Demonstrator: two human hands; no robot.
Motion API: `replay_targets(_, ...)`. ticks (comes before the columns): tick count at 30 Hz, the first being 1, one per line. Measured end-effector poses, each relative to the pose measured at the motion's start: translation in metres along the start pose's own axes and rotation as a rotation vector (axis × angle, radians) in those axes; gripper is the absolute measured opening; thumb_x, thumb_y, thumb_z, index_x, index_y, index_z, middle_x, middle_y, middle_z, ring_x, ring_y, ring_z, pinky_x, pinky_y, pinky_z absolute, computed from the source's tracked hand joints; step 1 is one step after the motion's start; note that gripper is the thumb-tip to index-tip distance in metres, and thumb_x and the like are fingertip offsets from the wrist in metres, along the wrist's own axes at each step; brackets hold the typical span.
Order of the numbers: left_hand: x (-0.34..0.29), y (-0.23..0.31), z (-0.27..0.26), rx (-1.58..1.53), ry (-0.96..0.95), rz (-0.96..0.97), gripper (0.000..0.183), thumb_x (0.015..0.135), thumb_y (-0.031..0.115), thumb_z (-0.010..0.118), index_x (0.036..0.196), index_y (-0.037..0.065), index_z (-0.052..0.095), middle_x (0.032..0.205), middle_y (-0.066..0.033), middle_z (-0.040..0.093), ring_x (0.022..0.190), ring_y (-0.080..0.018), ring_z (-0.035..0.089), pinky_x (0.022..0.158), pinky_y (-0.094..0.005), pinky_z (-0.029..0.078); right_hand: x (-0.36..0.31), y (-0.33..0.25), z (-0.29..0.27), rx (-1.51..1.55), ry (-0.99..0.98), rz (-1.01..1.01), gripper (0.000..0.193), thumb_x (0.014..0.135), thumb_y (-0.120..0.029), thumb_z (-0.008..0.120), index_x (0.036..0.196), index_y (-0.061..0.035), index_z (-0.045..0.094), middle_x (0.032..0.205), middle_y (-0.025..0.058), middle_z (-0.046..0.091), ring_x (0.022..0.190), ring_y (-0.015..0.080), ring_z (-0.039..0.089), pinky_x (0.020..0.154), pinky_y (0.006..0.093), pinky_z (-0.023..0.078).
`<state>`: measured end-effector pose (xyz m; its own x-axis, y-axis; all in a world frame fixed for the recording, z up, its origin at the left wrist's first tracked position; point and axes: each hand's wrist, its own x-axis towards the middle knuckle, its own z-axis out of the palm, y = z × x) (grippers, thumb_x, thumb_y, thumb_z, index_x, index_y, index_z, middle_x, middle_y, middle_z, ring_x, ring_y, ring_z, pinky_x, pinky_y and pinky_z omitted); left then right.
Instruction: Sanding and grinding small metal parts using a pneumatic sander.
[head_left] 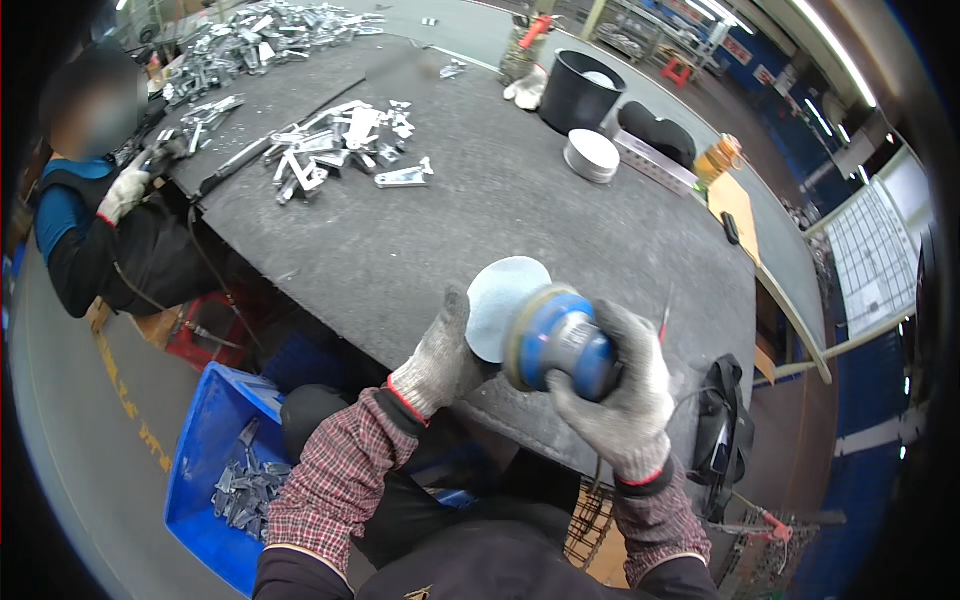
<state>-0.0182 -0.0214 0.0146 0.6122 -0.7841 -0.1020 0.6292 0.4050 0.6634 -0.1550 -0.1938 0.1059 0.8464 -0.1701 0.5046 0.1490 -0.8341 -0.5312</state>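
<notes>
Both hands wear whitish knit gloves and are held over the near edge of the dark table. My left hand (440,355) grips a round, pale blue sanding disc (507,300) by its left edge, its face turned up. In my right hand (630,390) is a blue and grey orbital sander (568,340), tilted so its pad faces the disc. The sander is slightly blurred. Disc and pad overlap in the view; whether they touch, I cannot tell. The fingers of my left hand are partly hidden behind the disc.
A pile of silvery metal parts (335,145) lies on the table (480,215), with a larger heap (260,40) beyond. A stack of white discs (592,156) stands by a black bucket (580,95). Left below is a blue bin (205,440) of parts. A co-worker (110,210) sits at left.
</notes>
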Motion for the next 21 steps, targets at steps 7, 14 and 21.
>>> replay_targets(7,-0.008,-0.021,0.003,-0.01,-0.151,-0.111,0.139,0.082,0.107,0.044,0.176,0.005,0.032,0.175,-0.0222,0.044,0.162,-0.0399,0.046,0.135,-0.0586,0.041,-0.001,-0.004,0.006,-0.16,-0.024,-0.082,0.08,0.079,-0.026,0.099,0.151,-0.0112,0.066,0.133,0.025,0.07,0.108,0.0425,0.081,0.085,0.0479,0.07)
replay_targets(14,-0.011,-0.021,0.003,0.017,-0.176,-0.137,0.141,0.081,0.11,0.041,0.177,0.008,0.029,0.176,-0.0237,0.039,0.163,-0.0405,0.044,0.135,-0.0609,0.04,0.0,-0.006,0.002,-0.177,-0.055,-0.049,0.08,0.076,-0.017,0.101,0.147,-0.0057,0.065,0.133,0.0218,0.072,0.115,0.038,0.078,0.095,0.0453,0.068)
replay_targets(21,-0.007,-0.029,0.005,-0.053,-0.114,-0.181,0.139,0.081,0.109,0.043,0.177,0.009,0.031,0.175,-0.022,0.041,0.164,-0.0399,0.043,0.135,-0.0629,0.039,-0.003,-0.002,0.001,-0.183,-0.059,-0.1,0.079,0.078,-0.024,0.1,0.149,-0.0094,0.067,0.132,0.0244,0.071,0.109,0.0436,0.08,0.086,0.0479,0.07)
